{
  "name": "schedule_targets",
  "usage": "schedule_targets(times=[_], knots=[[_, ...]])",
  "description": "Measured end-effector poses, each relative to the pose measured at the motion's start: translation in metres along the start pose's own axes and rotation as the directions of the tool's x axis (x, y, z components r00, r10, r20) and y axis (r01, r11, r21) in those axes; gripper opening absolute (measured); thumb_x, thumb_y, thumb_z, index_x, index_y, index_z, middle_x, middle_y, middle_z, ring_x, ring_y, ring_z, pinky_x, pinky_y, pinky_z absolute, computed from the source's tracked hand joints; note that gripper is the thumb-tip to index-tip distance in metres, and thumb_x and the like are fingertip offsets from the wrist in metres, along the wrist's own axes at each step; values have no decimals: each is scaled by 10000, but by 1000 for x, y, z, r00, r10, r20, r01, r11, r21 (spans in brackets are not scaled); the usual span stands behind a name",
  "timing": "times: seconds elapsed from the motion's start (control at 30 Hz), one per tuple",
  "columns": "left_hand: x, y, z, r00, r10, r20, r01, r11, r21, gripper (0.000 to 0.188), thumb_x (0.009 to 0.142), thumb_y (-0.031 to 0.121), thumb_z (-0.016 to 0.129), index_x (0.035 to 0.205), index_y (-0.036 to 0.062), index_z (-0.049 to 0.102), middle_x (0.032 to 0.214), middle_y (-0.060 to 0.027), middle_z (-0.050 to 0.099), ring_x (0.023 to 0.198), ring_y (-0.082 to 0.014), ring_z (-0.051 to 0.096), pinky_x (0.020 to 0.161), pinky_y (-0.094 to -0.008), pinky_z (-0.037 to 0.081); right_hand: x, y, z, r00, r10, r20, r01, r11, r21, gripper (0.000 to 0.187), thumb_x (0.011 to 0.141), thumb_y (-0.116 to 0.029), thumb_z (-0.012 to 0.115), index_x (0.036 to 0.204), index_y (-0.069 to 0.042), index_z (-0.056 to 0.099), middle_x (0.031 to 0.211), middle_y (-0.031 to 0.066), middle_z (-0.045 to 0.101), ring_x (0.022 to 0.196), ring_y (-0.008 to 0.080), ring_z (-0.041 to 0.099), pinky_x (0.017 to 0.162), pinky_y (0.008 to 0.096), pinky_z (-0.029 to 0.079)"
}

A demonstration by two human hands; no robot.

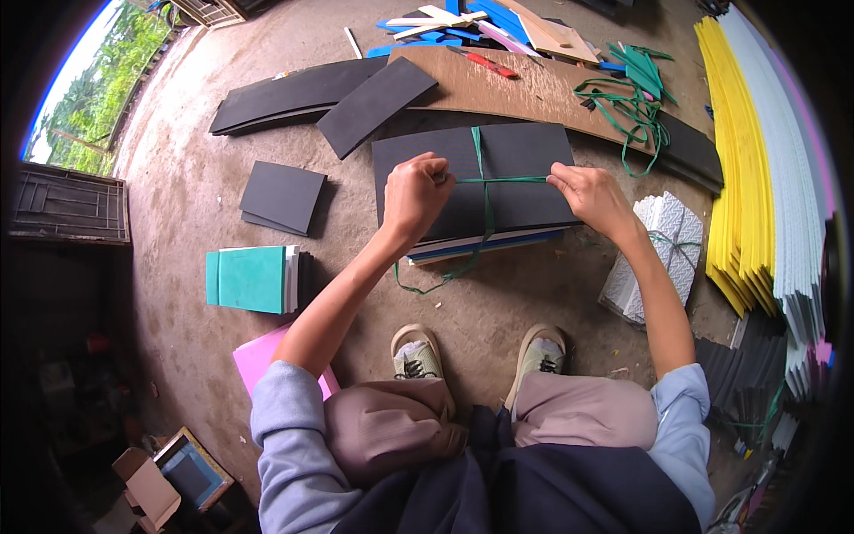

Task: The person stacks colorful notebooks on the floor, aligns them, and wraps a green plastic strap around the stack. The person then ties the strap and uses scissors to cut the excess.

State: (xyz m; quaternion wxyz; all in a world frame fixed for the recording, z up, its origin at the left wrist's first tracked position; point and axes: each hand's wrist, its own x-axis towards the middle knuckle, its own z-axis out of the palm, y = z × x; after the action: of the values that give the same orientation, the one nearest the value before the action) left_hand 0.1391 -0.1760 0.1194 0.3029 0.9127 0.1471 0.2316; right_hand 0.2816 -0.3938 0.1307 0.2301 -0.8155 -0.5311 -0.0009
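In front of my feet lies a stack of foam sheets [525,151], black on top with white and blue edges showing below. A green plastic strap [487,200] runs over the stack from back to front, and its loose tail hangs in a loop at the near left corner. My left hand [414,198] is closed in a fist on one end of the strap. On the other side my right hand [583,193] pinches the other end. Between the two hands the strap is stretched straight across the top, crossing the lengthwise band near the middle.
Behind the stack, a red cutter [491,64] lies on a long brown board [543,93] beside tangled green strap [636,116]. A tied white textured bundle [654,258] sits at right, near tall yellow sheets [734,169]. Left are black pieces [283,194], a green-topped stack [252,279] and a pink sheet [258,354].
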Motion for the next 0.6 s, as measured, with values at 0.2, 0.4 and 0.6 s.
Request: schedule_targets(times=[0.2, 0.4, 0.6], knots=[[-10, -10, 0, 997, 8, 76, -12, 999, 48, 162, 695, 94, 609, 617, 8, 495, 648, -110, 471, 633, -306, 521, 538, -375, 407, -13, 7, 18, 995, 87, -42, -85, 995, 49, 169, 826, -179, 548, 745, -36, 506, 668, 132, 544, 633, 317, 545, 536, 391, 416], [-31, -33, -25, 991, 102, -90, -85, 981, 173, 184, 729, 169, 641, 676, -4, 607, 1125, -144, 463, 1072, -255, 418, 801, -347, 396, -23, 9, 26, 920, 299, -254, -221, 930, 293, 225, 844, -216, 545, 773, -2, 549, 822, 142, 525, 728, 259, 534, 602, 327, 436], [-35, -35, -21, 971, -236, -27, 227, 958, -177, 279, 773, 241, 633, 674, -11, 569, 1382, -242, 216, 657, -218, 583, 658, -306, 449, -19, 6, 35, 867, 338, -366, -255, 932, 257, 263, 879, -226, 495, 784, 19, 513, 798, 197, 542, 740, 353, 532, 624, 385, 427]])
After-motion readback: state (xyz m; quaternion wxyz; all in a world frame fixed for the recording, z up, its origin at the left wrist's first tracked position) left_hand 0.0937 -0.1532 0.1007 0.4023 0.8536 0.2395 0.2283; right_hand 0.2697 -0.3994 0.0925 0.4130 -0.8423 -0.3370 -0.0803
